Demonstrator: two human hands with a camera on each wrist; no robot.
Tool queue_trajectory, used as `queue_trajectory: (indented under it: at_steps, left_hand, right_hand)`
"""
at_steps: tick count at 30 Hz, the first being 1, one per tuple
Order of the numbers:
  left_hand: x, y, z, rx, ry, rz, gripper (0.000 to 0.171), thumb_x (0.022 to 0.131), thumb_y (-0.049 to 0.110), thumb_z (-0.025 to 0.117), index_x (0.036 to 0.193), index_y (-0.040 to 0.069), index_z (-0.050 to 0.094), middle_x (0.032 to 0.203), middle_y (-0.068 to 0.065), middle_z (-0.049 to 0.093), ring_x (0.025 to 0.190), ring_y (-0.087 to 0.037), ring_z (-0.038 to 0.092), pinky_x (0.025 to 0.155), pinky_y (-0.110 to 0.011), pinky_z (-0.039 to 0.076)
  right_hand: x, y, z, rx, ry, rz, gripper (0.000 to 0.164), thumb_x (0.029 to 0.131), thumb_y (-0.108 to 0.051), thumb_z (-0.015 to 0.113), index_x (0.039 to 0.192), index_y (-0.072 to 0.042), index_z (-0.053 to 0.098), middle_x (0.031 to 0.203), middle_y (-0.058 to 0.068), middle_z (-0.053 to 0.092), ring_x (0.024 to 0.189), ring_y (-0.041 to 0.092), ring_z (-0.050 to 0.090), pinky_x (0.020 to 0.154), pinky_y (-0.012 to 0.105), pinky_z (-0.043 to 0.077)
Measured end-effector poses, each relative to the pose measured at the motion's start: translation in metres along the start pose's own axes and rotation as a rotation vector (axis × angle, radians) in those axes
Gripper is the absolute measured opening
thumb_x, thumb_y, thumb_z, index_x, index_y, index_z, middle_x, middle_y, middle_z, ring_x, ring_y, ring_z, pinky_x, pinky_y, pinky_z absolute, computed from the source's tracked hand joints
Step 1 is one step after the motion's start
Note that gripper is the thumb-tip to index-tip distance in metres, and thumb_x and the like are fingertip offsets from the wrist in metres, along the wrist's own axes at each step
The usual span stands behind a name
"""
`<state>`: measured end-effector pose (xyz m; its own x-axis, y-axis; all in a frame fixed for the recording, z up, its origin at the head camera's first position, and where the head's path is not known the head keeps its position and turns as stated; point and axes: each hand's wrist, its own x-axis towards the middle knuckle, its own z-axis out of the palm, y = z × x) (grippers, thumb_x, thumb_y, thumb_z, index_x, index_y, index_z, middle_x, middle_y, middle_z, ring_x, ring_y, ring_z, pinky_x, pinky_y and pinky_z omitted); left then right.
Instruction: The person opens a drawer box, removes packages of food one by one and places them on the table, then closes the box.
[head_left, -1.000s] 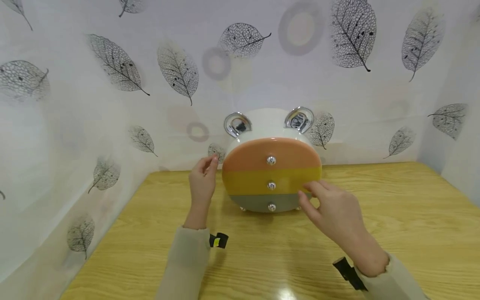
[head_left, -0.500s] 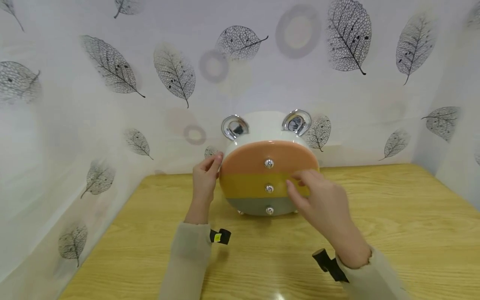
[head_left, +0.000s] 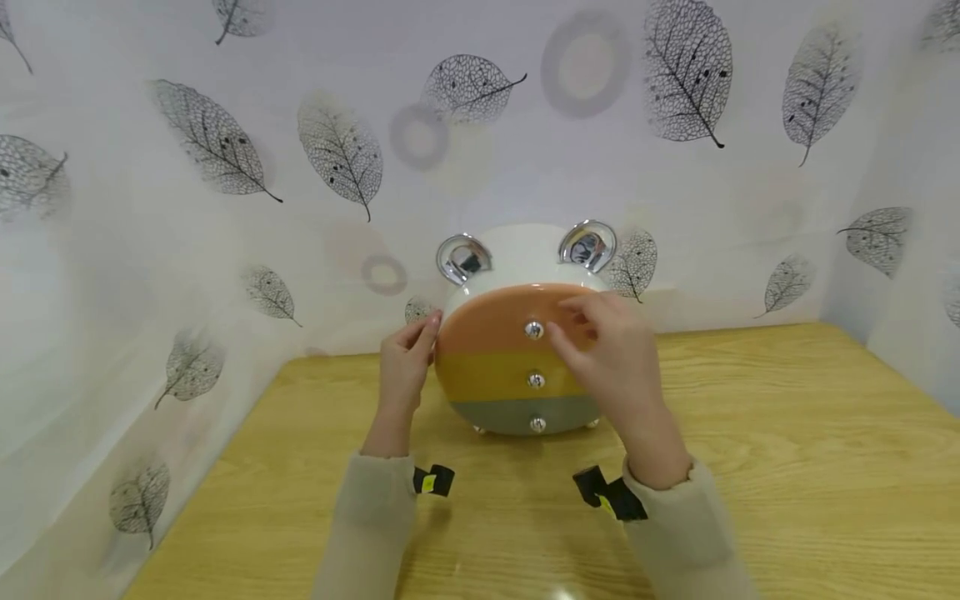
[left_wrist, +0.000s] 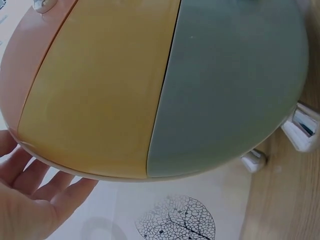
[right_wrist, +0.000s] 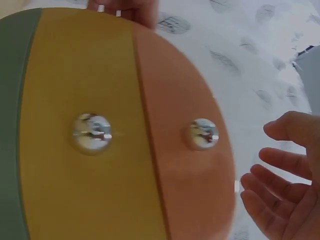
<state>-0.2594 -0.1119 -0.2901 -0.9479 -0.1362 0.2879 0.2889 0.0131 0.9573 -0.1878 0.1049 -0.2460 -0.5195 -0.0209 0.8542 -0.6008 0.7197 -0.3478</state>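
wood-grain counter (head_left: 787, 433) bears a glossy orange-yellow-green oval drawer-box (head_left: 498, 373); my left grip (head_left: 403, 367) rests loosely against its side, my right grip (head_left: 617, 354) gapes by its silver top knob (head_left: 534, 330); weak bracing could let a tug slide it.

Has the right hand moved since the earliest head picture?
Yes. Judged against the drawer box, the right hand has moved up and leftward, from near the box's lower right edge to just right of the top knob.

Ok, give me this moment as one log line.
left hand: touching left edge of box | right hand: near top knob, not touching | drawers: closed
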Motion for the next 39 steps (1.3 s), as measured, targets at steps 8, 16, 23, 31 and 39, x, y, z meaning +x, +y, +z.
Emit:
queue_trajectory:
  at_steps: [8, 16, 23, 31, 39]
  left_hand:
    - [-0.001, 0.000, 0.000, -0.004, -0.008, -0.005, 0.031, 0.088, 0.023, 0.056, 0.108, 0.000, 0.062, 0.111, -0.012, 0.058, 0.099, -0.018, 0.053, 0.079, -0.031, 0.046]
    - [-0.003, -0.001, -0.002, 0.033, 0.002, 0.006, 0.029, 0.089, 0.019, 0.053, 0.110, 0.001, 0.060, 0.112, -0.012, 0.058, 0.098, -0.018, 0.054, 0.077, -0.030, 0.047]
    - [-0.003, -0.002, -0.002, 0.041, -0.005, -0.001, 0.030, 0.089, 0.023, 0.054, 0.110, 0.002, 0.061, 0.113, -0.011, 0.058, 0.100, -0.018, 0.053, 0.079, -0.032, 0.046]
    - [-0.002, -0.003, -0.002, 0.040, -0.007, -0.004, 0.031, 0.089, 0.024, 0.054, 0.109, 0.003, 0.061, 0.112, -0.010, 0.059, 0.100, -0.018, 0.054, 0.079, -0.032, 0.046]
    - [-0.002, -0.003, -0.001, 0.037, 0.001, -0.006, 0.031, 0.089, 0.024, 0.054, 0.110, 0.002, 0.061, 0.113, -0.011, 0.058, 0.102, -0.020, 0.053, 0.079, -0.032, 0.046]
  right_hand:
    - [-0.002, 0.009, 0.024, -0.021, 0.009, -0.025, 0.025, 0.068, -0.010, 0.075, 0.087, 0.000, 0.064, 0.090, 0.012, 0.062, 0.090, 0.027, 0.053, 0.084, 0.038, 0.037]
    - [-0.008, 0.010, 0.037, -0.113, -0.037, -0.083, 0.022, 0.070, -0.013, 0.073, 0.087, -0.004, 0.064, 0.084, 0.008, 0.057, 0.077, 0.020, 0.050, 0.056, 0.029, 0.044]
    - [-0.009, 0.010, 0.041, -0.167, -0.040, -0.117, 0.020, 0.070, -0.011, 0.072, 0.085, -0.002, 0.064, 0.081, 0.007, 0.053, 0.075, 0.021, 0.046, 0.054, 0.028, 0.043]
    - [-0.009, 0.009, 0.045, -0.160, -0.003, -0.142, 0.014, 0.069, -0.001, 0.070, 0.082, -0.001, 0.064, 0.077, 0.008, 0.051, 0.070, 0.021, 0.046, 0.052, 0.028, 0.043]
    - [-0.009, 0.008, 0.047, -0.142, 0.012, -0.178, 0.012, 0.070, 0.002, 0.069, 0.081, 0.002, 0.062, 0.078, 0.011, 0.051, 0.069, 0.023, 0.046, 0.058, 0.029, 0.044]
